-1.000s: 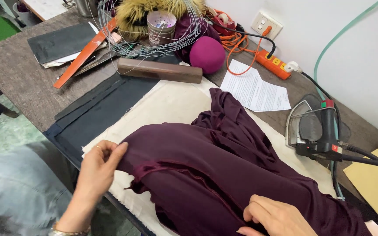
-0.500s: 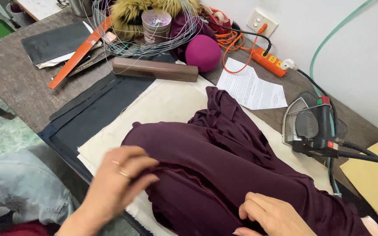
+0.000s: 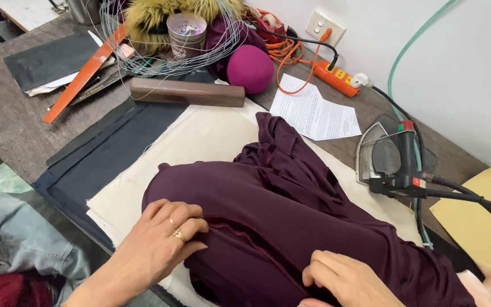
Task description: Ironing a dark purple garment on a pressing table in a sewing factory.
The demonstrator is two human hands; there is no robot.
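Since a moment ago the left hand (image 3: 157, 250) has slid in from the near edge of the cream pressing cloth (image 3: 200, 142) and up onto the maroon garment (image 3: 291, 210); it now lies flat on the fabric's near-left part, fingers (image 3: 180, 219) close together and slightly curled, pressing a fold rather than gripping it. Two rings show on one finger. The right hand (image 3: 345, 278) has barely shifted: it sits on the garment's near-right part, fingers bent and tucked down against a seam, though whether they pinch the cloth I cannot tell.

The garment lies spread across the pressing cloth, its bunched upper end reaching toward the sheet of white paper (image 3: 316, 113). A dark seam ridge runs between the two hands, just beyond the left fingertips. Right of the garment stands the steam iron (image 3: 393, 162) on its rest; beyond the garment's far end lie a wooden block (image 3: 186, 92) and a magenta ball (image 3: 250, 68).
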